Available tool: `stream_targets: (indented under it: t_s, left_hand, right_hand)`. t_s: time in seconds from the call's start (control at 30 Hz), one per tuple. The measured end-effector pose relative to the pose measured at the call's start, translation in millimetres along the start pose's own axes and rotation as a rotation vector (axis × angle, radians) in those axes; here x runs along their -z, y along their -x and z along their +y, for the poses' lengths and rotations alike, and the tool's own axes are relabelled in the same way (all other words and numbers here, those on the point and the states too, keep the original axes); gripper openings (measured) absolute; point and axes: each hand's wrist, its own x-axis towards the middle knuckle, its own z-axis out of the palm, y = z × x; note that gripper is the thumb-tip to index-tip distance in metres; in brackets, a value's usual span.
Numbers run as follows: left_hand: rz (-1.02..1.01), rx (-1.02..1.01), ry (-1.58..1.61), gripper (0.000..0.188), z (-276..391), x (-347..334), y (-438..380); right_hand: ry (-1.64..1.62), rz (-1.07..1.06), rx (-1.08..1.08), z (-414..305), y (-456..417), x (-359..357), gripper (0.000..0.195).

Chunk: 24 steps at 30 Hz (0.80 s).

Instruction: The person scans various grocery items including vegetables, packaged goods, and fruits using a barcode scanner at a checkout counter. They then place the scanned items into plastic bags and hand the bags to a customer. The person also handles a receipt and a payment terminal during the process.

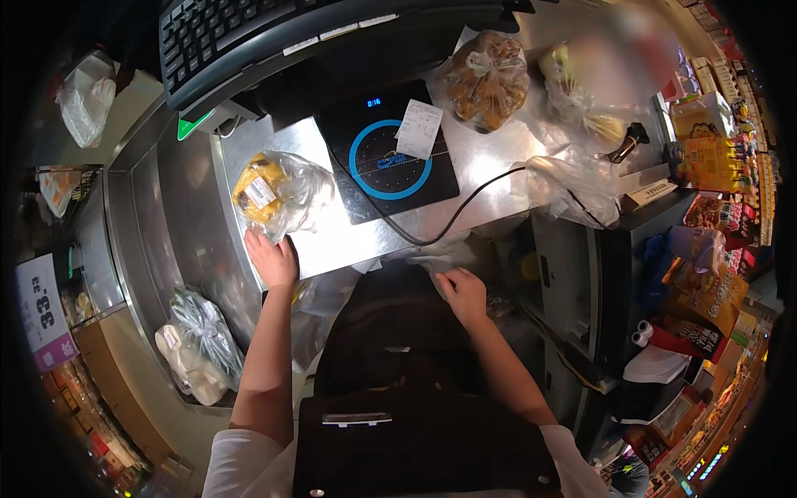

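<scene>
My left hand point(272, 259) rests at the left front edge of a steel counter point(324, 252), thumb apart from the fingers. Just beyond its fingertips lies a clear plastic bag point(302, 190) of yellow fruit point(261, 180), apparently bananas, with a printed label on it. My right hand point(466, 294) is low in front of my dark apron point(398, 348), fingers curled. Whitish plastic bags point(448, 249) hang near its fingertips; whether it grips one cannot be told. Ahead, a printed receipt point(420, 127) lies on a black pad with a blue ring point(355, 146).
A black keyboard point(230, 37) overhangs the back. Bagged brown produce point(489, 81) and another fruit bag point(582, 103) sit at the back right. A black cable point(457, 215) loops over the counter. Bagged goods point(199, 355) lie in the left trough. Packaged snacks point(710, 162) line the right.
</scene>
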Motion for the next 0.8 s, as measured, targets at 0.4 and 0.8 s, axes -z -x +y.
stream_targets:
  t_s: [0.4,0.8]
  left_hand:
    - [-0.002,0.093,0.088,0.033,20,16,-12]
    - [0.019,0.138,0.084,0.036,21,26,-11]
  right_hand:
    - [0.134,-0.034,-0.014,41,-53,-107,0.034]
    - [0.147,-0.060,-0.346,65,-56,-121,0.030]
